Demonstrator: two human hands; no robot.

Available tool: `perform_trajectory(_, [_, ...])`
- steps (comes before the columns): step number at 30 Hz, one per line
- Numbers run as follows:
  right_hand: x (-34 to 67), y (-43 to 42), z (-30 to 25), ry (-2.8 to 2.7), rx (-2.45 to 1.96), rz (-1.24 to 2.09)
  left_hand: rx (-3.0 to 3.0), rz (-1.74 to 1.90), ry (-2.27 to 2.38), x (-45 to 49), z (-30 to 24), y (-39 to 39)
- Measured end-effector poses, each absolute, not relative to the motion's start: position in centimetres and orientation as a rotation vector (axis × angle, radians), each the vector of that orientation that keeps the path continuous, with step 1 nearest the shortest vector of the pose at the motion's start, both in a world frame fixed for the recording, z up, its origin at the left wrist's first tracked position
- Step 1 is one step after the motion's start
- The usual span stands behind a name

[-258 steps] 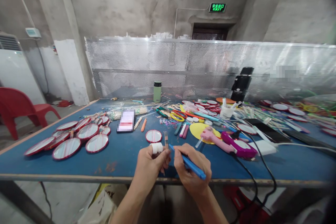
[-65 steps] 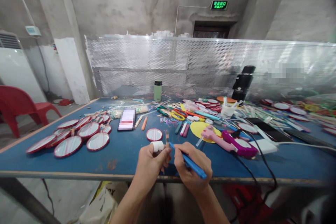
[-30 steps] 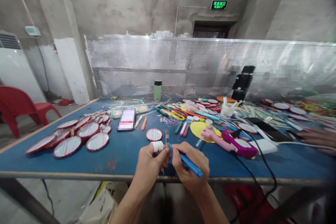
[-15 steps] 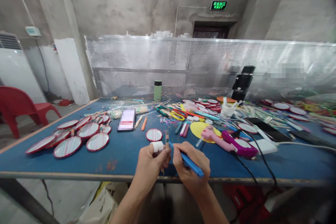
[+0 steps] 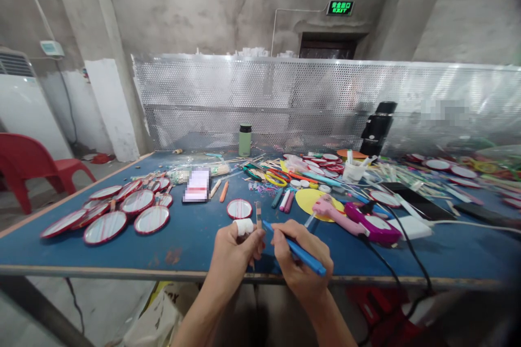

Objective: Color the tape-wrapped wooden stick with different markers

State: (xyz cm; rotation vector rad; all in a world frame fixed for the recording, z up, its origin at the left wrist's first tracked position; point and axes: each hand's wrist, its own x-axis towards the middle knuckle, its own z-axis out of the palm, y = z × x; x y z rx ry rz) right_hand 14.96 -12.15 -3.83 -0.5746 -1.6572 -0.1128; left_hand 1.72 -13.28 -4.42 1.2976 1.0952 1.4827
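Near the table's front edge, my left hand (image 5: 233, 252) pinches a narrow wooden craft stick (image 5: 258, 212) upright, with darker and paler bands along it. A white wrap (image 5: 244, 226) sits around a finger of that hand. My right hand (image 5: 303, 255) grips a blue marker pen (image 5: 303, 255), its tip pointing left toward the stick, just short of it or touching; I cannot tell which. Just beyond my left hand, a round red-rimmed disc (image 5: 239, 209) lies flat on the blue table.
Several red-rimmed discs (image 5: 105, 227) spread at left beside a phone (image 5: 196, 185). Right of my hands lie a yellow disc (image 5: 303, 200), a pink and purple glue gun (image 5: 372, 222) with cables, and several markers (image 5: 284, 200). A green bottle (image 5: 245, 140) stands at the back.
My right hand has shifted slightly right and down with the blue marker, drawing its tip a little away from the stick. My left hand stays almost still.
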Motion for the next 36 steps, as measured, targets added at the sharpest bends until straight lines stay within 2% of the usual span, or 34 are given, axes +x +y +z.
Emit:
perform_trajectory(6, [15.05, -12.17, -3.89, -1.672, -0.568, -0.028, 1.299, 1.482, 1.093, 1.66, -4.64, -13.19])
perform_trajectory(36, [14.74, -12.16, -4.25, -1.707, -0.595, -0.116, 1.348, 1.493, 1.129, 1.58, -4.68, -13.37])
